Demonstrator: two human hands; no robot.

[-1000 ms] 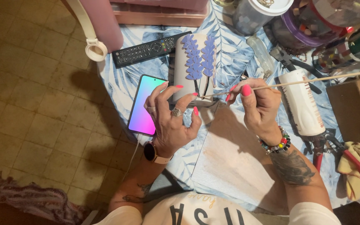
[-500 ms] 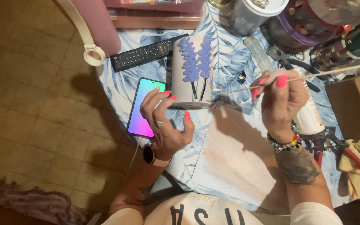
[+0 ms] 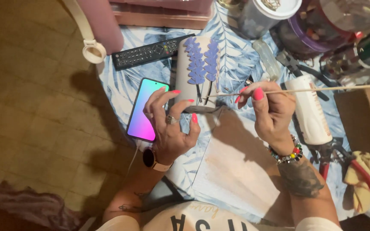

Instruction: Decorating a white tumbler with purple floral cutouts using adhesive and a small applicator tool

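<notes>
The right hand held a thin wooden stick, with its fingers pressed together on it close to the left tip. Most of the stick ran from the hand toward 3 o'clock, over a white roll lying on the bench. The short tip pointed toward 9 o'clock and reached the dark stems of the purple flower pieces on a pale cylinder.

The left hand was at 9 o'clock from the stick. Its fingers were curved and apart, holding nothing, near the lower end of the cylinder and partly over a phone with a coloured screen. A black remote control lay at 12 o'clock from that hand.
</notes>
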